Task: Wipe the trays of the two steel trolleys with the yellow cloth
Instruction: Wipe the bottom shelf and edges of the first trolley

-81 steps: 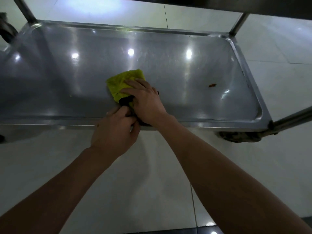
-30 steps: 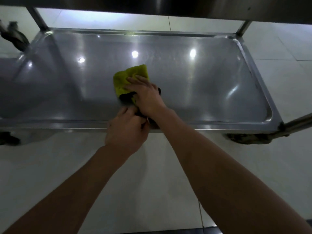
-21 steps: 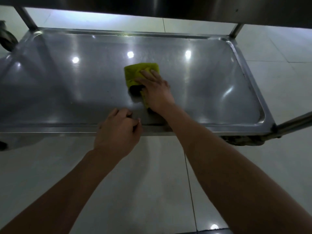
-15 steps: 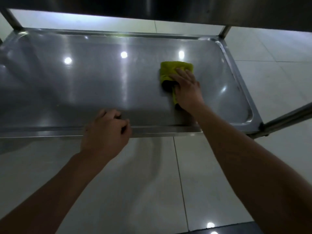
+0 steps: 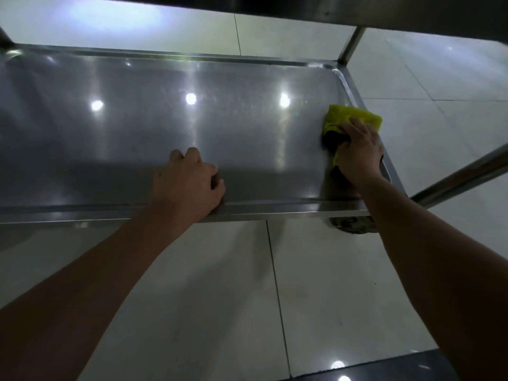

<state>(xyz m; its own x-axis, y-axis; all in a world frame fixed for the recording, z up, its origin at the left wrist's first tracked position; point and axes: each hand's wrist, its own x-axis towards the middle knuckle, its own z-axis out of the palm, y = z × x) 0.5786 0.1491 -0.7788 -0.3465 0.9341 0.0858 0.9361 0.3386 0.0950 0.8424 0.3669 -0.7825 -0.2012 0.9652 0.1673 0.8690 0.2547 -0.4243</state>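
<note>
Resting on the near rim of the steel tray [image 5: 110, 213], the left hand [image 5: 187, 185] is lying knuckles up with its fingers loosely curled over the lip, its grip closing on nothing I can make out; it is sitting on the tray now, where moments ago it was beside the right hand at the tray's middle. Pale glossy floor tiles [image 5: 220, 298] are showing below the rim. Farther along, the right hand [image 5: 357, 152] is pressing the yellow cloth [image 5: 354, 116] flat under spread fingers at the tray's right end, just against the raised side wall; the cloth is now well right of the tray's centre, where it was being rubbed earlier. The cloth is looking soft, nubbly and bunched, the tray smooth, shallow and round-cornered, mirroring three ceiling lights. Round steel posts [image 5: 351, 42] are rising from the tray's corners.
</note>
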